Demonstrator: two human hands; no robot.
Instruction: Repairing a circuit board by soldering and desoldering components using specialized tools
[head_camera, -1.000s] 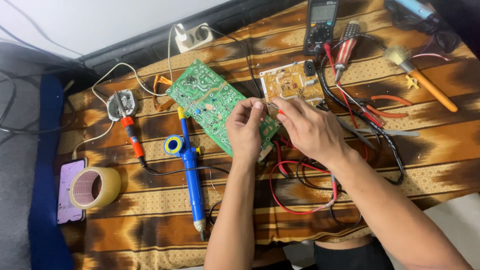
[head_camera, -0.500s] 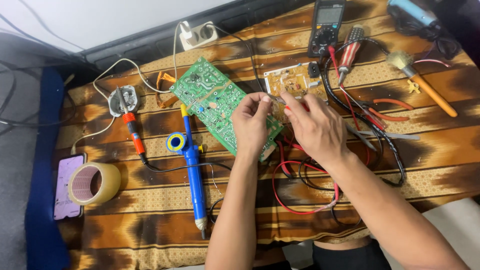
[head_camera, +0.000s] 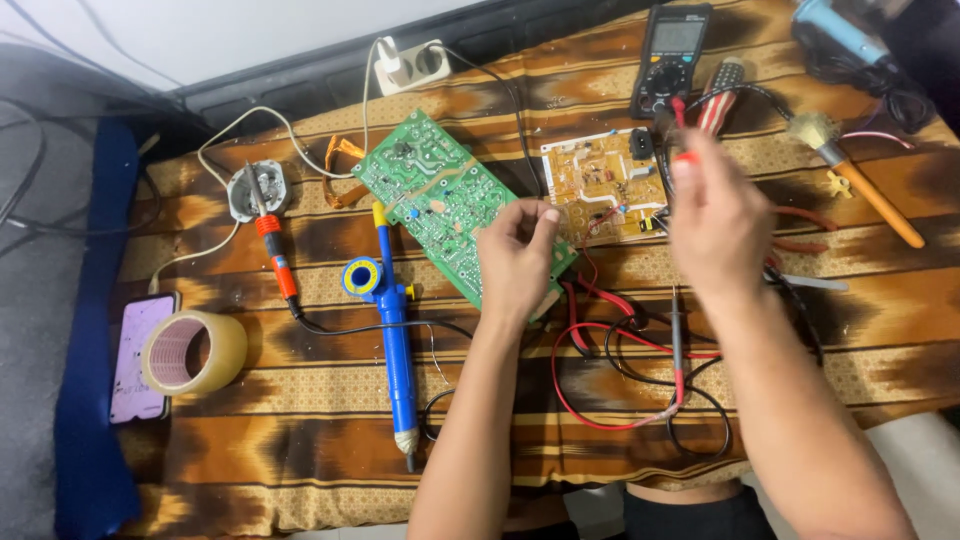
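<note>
- The left hand (head_camera: 515, 250) rests on the near right end of the green circuit board (head_camera: 450, 200), thumb and fingers curled and pinched together at the board's edge; what sits between the fingertips is too small to tell.
- The right hand (head_camera: 715, 215) is raised above the cloth, blurred, fingers closed around a red test probe (head_camera: 682, 125) whose tip points up toward the far edge.
- The green circuit board lies slantwise in the middle of the patterned cloth (head_camera: 300, 420), its far end toward the wall.
- Just right of it, under the raised right hand, lies a smaller yellow circuit board (head_camera: 590, 185).
- A black multimeter (head_camera: 670, 55) sits at the far edge, beyond the yellow board.
- Red and black test leads (head_camera: 620, 380) coil on the cloth between the two forearms, with a second probe (head_camera: 677, 340) lying among them.
- A blue solder sucker (head_camera: 395, 340) lies left of the left forearm, pointing toward the near edge, beside a small blue solder spool (head_camera: 360, 277).
- An orange-handled soldering iron (head_camera: 275, 250) rests further left, tip in a round stand (head_camera: 252, 190).
- A roll of tape (head_camera: 192, 352) and a phone (head_camera: 140, 357) lie near the left edge.
- A brush with an orange handle (head_camera: 865, 185) lies toward the far right corner.
</note>
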